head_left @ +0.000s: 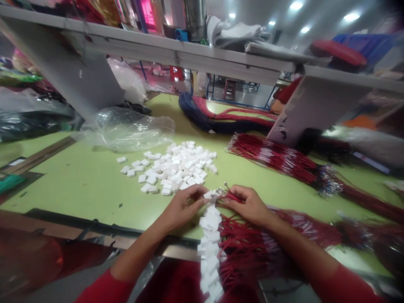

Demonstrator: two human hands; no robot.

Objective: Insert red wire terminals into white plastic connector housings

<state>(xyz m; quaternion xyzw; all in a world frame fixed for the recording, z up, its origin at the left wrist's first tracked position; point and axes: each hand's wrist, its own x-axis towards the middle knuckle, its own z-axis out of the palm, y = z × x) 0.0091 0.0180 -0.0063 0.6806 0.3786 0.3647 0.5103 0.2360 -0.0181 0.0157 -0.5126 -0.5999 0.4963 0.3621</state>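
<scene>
Between the thumb and fingers of my left hand [190,203] is a small white connector housing [208,194]. My right hand [246,203] pinches a few red wires [232,196] with shiny metal ends that point toward the housing. Whether the wire ends sit inside the housing, I cannot tell. Below my hands hangs a thick bundle of red wires [240,244] with a column of white housings [210,248] on its left end, running down over the table's front edge. Just beyond my left hand lies a heap of loose white housings [179,166].
A clear plastic bag [126,128] lies behind the heap. Red wire bundles [274,158] lie to the right on the green table [94,181]; a dark blue and pink wire bundle [221,120] is at the back. A raised shelf [189,52] spans the table, holding rolls and paper.
</scene>
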